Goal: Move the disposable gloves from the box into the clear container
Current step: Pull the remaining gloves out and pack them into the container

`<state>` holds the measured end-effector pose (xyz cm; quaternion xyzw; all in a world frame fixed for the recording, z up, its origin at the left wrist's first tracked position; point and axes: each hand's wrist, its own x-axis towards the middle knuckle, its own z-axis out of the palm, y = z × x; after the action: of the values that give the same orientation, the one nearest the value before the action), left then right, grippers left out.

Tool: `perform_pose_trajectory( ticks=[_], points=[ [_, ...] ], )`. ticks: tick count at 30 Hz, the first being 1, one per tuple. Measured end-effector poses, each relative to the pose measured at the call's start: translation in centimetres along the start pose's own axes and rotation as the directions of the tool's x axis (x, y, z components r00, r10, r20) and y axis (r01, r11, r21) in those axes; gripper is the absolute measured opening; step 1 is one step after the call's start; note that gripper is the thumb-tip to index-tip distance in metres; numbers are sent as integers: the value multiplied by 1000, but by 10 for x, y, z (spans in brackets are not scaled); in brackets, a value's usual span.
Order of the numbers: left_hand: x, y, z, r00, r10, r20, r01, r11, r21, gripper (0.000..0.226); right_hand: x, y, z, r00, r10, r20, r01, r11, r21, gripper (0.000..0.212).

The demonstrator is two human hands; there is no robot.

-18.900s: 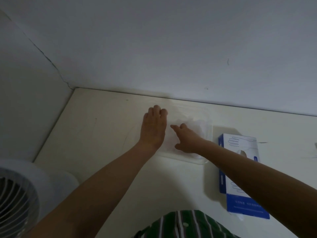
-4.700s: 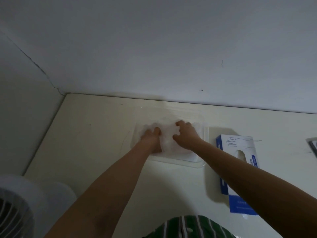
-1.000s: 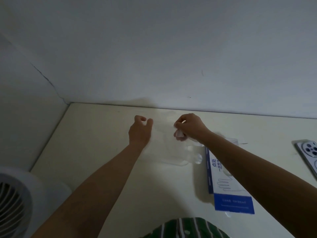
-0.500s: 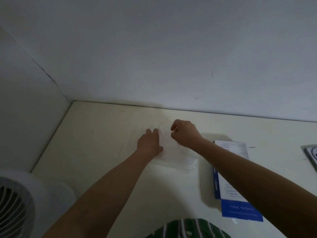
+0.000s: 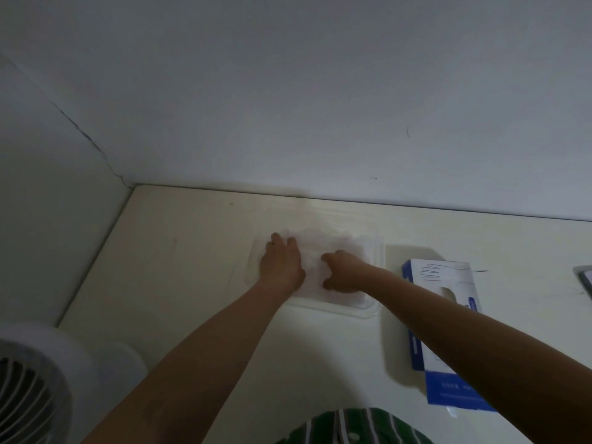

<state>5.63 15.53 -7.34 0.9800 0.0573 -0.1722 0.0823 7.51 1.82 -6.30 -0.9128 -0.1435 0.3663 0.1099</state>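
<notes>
the gloves [image 5: 333,241] i can see are a pale crumpled heap inside the clear container [image 5: 368,310], which sits flat on the counter [image 5: 192,267] close to the back wall [image 5: 288,107]. both hands are in there on top of the heap. my left hand [image 5: 282,267] lies flat with the fingers straight, pressing the left side of the pile down. my right hand [image 5: 344,272] is on the near right part with thumb and finger spread around a bit of glove, and honestly i can't tell if it's gripping or just pushing.

the box [image 5: 448,283] is just beside the container on its right, not touching as far as i can see. it lies flat with its long axis running from me toward the wall and the cut-out opening facing up. so the right hand is clearly the nearer one for any more grabs. it only has to swing sideways, while the left can hold the pile down. can't see if anything's left in the box though.

further out there's a white fan [image 5: 35,379] at my lower left, and a phone [image 5: 584,278] at the far right edge.
</notes>
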Motion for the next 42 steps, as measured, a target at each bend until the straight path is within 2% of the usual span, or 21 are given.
perform_pose_trajectory(
  ticks=[2, 4, 5, 7, 9, 11, 14, 17, 20, 22, 25, 28, 31, 36, 39, 42],
  points=[
    [0, 3, -4, 986, 55, -159, -63, 997, -46, 47, 6, 1, 5, 999, -11, -47, 11, 1000, 4, 78],
    [2, 6, -7, 970, 89, -226, -115, 987, -107, 37, 11, 1, 8, 998, -12, -69, 12, 1000, -5, 87],
    [3, 8, -8, 974, 91, -206, -120, 984, -133, 33, 13, 1, 10, 998, -9, -67, 8, 1000, -11, 89],
    [6, 7, -6, 995, 68, -68, -78, 985, -156, 35, 16, 3, 15, 999, 11, -39, -12, 1000, -21, 93],
    [11, 2, 1, 994, 26, 110, -11, 991, -135, 56, 18, 5, 18, 999, 41, -19, -41, 999, -7, 98],
    [13, -5, 9, 979, 0, 206, 17, 997, -80, 79, 16, 7, 18, 998, 52, -39, -53, 998, -16, 102],
    [18, -10, 18, 962, -2, 272, 22, 997, -73, 93, 12, 7, 13, 999, 44, -1, -44, 999, -14, 102],
    [20, -11, 22, 948, -4, 318, 22, 998, -53, 95, 9, 3, 10, 998, 37, 54, -40, 998, 40, 101],
    [18, -9, 18, 949, -11, 315, 23, 999, -34, 89, 3, 1, 6, 1000, 8, 12, -10, 994, 108, 92],
    [14, -7, 11, 976, 2, 217, 10, 998, -56, 62, -4, 3, -1, 992, -35, -124, 56, 984, 171, 71],
    [4, 4, -6, 993, 11, -117, -19, 998, -62, 22, -23, 9, -21, 888, -143, -437, 275, 927, 256, 25],
    [-6, 26, -23, 955, 35, -293, -82, 985, -149, 15, -47, 26, -40, 793, -82, -604, 354, 869, 346, 16],
    [-23, 63, -32, 928, 97, -360, -196, 948, -249, 13, -67, 64, -42, 770, 44, -637, 274, 878, 392, 16],
    [-56, 133, -26, 863, 314, -396, -464, 804, -371, 4, -93, 129, -16, 813, 227, -536, 3, 919, 394, 18],
    [-69, 166, -8, 863, 444, -239, -504, 781, -369, 7, -108, 155, 9, 845, 325, -425, -174, 918, 356, 19],
    [-73, 182, 17, 874, 485, 3, -463, 836, -296, 19, -118, 162, 32, 884, 340, -321, -279, 934, 221, 13]
  ],
)
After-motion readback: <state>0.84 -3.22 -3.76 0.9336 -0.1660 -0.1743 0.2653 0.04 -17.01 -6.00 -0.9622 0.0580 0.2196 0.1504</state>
